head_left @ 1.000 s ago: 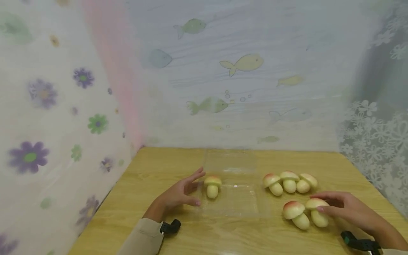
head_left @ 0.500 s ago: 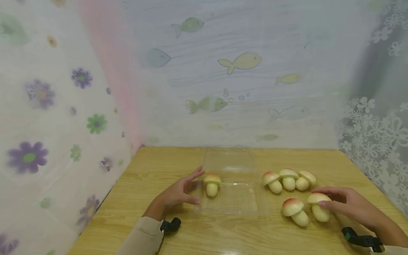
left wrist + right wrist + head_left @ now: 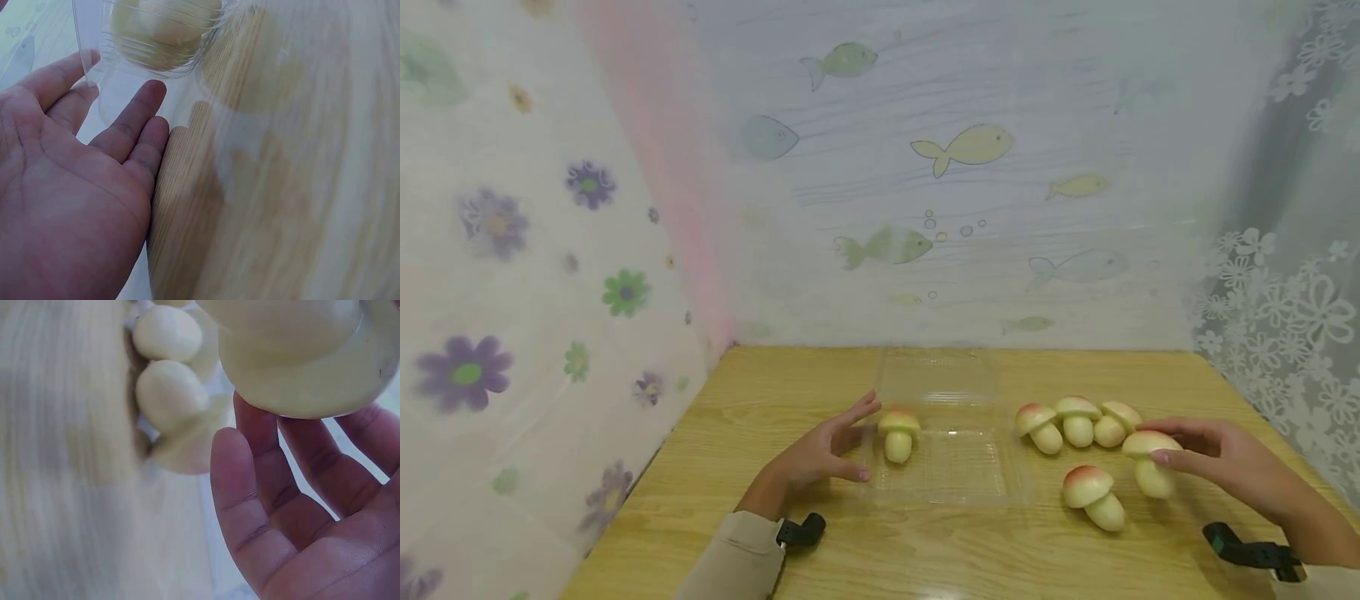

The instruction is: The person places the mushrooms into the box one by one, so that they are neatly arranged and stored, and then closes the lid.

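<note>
My right hand [image 3: 1232, 471] grips a toy mushroom [image 3: 1152, 477] with a pale stem and a pinkish-yellow cap, raised over the table; in the right wrist view the fingers curl around its cap [image 3: 300, 381]. On the left, my left hand [image 3: 812, 457] has its fingers spread at the left side of a clear plastic clamshell box [image 3: 970, 467] with its lid swung back. Inside that box, at its left end, stands one mushroom [image 3: 898, 442]. The left wrist view shows relaxed fingers right at the plastic wall, with the mushroom [image 3: 165, 28] seen through it.
Three mushrooms [image 3: 1078, 425] lie in a row right of the box, at mid-table. Another mushroom [image 3: 1095, 497] with a redder cap lies in front of them. Patterned curtains [image 3: 962, 192] enclose the wooden table [image 3: 775, 383] behind and at both sides.
My right hand has lifted its mushroom up and away from the red-capped one beside it, moving slightly farther back. My left hand has stayed at the box.
</note>
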Demonstrator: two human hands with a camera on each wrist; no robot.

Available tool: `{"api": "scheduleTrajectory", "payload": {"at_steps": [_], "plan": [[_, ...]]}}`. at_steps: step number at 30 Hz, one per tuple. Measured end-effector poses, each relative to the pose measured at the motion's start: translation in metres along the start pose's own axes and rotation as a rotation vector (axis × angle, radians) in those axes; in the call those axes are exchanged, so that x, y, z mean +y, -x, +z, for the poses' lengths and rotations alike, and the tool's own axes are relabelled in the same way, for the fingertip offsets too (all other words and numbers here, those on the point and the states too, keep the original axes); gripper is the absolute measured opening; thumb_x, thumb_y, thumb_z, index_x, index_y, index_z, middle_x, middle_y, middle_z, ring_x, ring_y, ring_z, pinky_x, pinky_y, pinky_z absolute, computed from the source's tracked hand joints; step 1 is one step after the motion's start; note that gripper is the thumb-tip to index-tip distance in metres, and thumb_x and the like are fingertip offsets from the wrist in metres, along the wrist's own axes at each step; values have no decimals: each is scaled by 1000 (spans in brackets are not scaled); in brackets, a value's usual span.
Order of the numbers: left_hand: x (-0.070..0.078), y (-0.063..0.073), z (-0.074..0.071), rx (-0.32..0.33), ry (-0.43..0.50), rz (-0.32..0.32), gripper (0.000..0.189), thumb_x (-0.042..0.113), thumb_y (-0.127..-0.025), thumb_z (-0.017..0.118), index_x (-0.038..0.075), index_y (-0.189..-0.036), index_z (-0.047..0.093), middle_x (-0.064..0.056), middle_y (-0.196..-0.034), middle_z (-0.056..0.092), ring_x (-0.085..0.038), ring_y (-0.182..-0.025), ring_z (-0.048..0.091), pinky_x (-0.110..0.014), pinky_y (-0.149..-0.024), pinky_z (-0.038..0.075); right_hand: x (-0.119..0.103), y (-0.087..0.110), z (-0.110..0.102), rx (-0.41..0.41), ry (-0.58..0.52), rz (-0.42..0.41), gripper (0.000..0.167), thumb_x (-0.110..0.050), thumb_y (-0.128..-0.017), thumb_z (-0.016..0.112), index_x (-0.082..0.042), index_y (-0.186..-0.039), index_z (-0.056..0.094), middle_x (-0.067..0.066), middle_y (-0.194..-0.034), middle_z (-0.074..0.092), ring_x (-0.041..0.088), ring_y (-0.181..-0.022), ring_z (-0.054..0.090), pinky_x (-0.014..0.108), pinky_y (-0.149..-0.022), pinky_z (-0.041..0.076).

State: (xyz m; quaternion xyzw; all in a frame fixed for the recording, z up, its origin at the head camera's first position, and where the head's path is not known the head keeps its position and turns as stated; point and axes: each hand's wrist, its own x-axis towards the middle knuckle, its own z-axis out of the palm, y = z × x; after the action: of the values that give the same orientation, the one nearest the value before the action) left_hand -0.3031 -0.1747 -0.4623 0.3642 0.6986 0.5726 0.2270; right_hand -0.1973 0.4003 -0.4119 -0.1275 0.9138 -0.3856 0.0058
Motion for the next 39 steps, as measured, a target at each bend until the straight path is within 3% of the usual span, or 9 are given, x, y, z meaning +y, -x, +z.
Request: {"api": "scheduleTrajectory", "payload": {"at_steps": [4, 14, 18, 23, 28, 34, 39], "plan": [[-3, 0, -1, 2, 1, 11, 99, 6, -91, 79, 21, -167, 18, 11, -174, -7, -36, -159, 21, -56, -128, 16, -4, -5, -4, 14, 18, -29, 41, -20, -105, 63, -10, -145, 61, -28, -139, 51, -23, -116, 46, 20, -80, 56], [-2, 1, 4, -3, 19, -7, 101, 5, -90, 79, 22, -167, 17, 9, -174, -9, -36, -159, 18, -57, -128, 16, -30, -19, -7, 38, 54, -34, 39, -25, -104, 65, -21, -143, 63, -25, -134, 58, -19, -114, 50, 26, -81, 56], [-3, 1, 5, 4, 26, -17, 101, 5, -90, 80, 23, -167, 18, 7, -175, -10, -35, -159, 18, -55, -127, 21, -40, -28, -3, 48, 56, -60, 39, -26, -104, 65, -24, -142, 63, -15, -139, 60, -17, -114, 52, 26, -82, 56], [-3, -2, 3, 9, 23, -26, 101, 3, -89, 80, 24, -167, 18, 13, -174, -8, -33, -160, 18, -49, -126, 28, -58, -41, 1, 54, 50, -85, 39, -27, -103, 66, -24, -142, 63, -2, -138, 63, -12, -112, 58, 27, -83, 57], [-3, -3, 2, 6, 20, -18, 103, 7, -88, 82, 23, -167, 19, 16, -174, -7, -32, -160, 18, -51, -127, 22, -73, -52, 5, 55, 61, -95, 41, -31, -103, 67, -23, -143, 63, 4, -138, 63, -11, -110, 60, 29, -83, 58], [-4, -3, -1, -2, 14, 1, 102, 7, -88, 82, 21, -167, 18, 2, -175, -12, -35, -159, 18, -56, -127, 20, -87, -70, 13, 58, 31, -141, 39, -30, -102, 68, -25, -141, 64, 6, -139, 63, 2, -110, 66, 31, -85, 58], [-4, -3, -2, 2, 3, 3, 102, 6, -89, 81, 22, -167, 18, 4, -175, -10, -35, -159, 18, -55, -128, 19, -99, -82, 21, 43, -7, -148, 38, -33, -101, 70, -26, -138, 66, 5, -139, 64, 16, -111, 69, 33, -85, 58]]}}
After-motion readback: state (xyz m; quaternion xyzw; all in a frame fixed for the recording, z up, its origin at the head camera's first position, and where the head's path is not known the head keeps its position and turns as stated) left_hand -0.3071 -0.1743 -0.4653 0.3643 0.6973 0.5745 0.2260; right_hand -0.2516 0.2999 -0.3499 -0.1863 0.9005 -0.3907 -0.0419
